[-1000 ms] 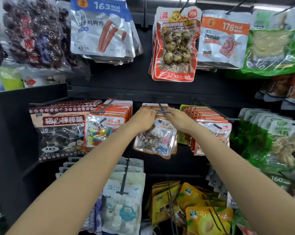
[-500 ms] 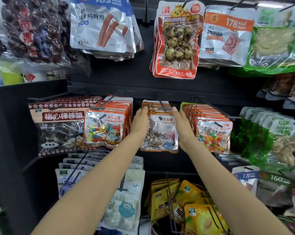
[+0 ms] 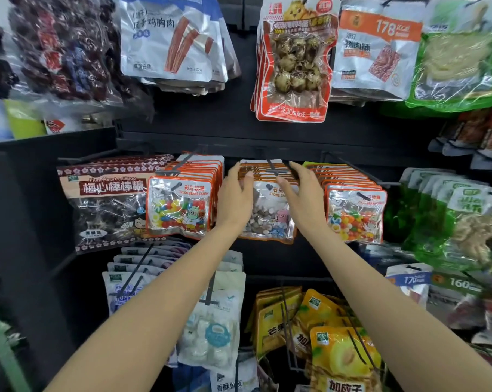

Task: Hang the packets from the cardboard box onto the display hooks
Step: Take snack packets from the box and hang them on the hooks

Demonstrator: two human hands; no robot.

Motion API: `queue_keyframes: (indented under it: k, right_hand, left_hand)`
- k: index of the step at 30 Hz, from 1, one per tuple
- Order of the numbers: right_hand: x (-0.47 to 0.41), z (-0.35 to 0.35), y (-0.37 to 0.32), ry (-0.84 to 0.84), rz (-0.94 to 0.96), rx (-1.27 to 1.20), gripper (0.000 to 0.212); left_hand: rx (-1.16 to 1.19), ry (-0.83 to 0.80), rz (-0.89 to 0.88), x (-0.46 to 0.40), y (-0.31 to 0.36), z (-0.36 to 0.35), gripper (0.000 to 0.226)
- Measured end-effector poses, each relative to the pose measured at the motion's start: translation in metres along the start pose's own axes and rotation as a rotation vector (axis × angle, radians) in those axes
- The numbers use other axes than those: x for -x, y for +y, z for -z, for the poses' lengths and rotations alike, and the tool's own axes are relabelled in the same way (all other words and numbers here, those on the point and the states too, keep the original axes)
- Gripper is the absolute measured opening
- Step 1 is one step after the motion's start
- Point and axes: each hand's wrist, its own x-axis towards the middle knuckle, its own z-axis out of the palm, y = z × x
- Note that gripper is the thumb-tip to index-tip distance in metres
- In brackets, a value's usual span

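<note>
candy pkts [image 3: 179,205] crowd left, pkts [image 3: 355,213] right

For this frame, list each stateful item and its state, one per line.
Clear stone candy packet with orange border: hanging on the middle hook, frontmost.
Black wire display hook: loaded with packets.
Left hand: fingers straight, against the packet stack's left side.
Right hand: fingers straight, against its right side.

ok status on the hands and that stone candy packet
Left hand and right hand open, flanking the stone candy packet. Packet hangs on its hook. Color beans packets close on both sides, nothing blocking.
</note>
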Motion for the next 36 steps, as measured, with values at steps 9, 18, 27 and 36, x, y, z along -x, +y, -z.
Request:
queue_keyframes:
  k: [9, 18, 27, 36]
  right_hand:
    - [0.063, -0.014, -0.019, 0.032, 0.284, -0.056, 0.011]
    - [0.052, -0.060, -0.069, -0.293, 0.247, -0.047, 0.046]
    - [0.021, -0.113, -0.081, -0.355, 0.224, 0.240, 0.075]
    - [0.008, -0.128, -0.083, -0.317, 0.231, 0.337, 0.075]
  left_hand:
    - [-0.502, 0.295, -0.262, 0.041, -0.028, 0.044, 0.026]
    - [-0.548, 0.331, -0.469, 0.047, -0.048, 0.092, 0.010]
    - [-0.293, 0.054, -0.106, 0.014, -0.077, 0.139, 0.077]
    - [-0.240, -0.071, -0.165, -0.011, -0.085, 0.150, 0.072]
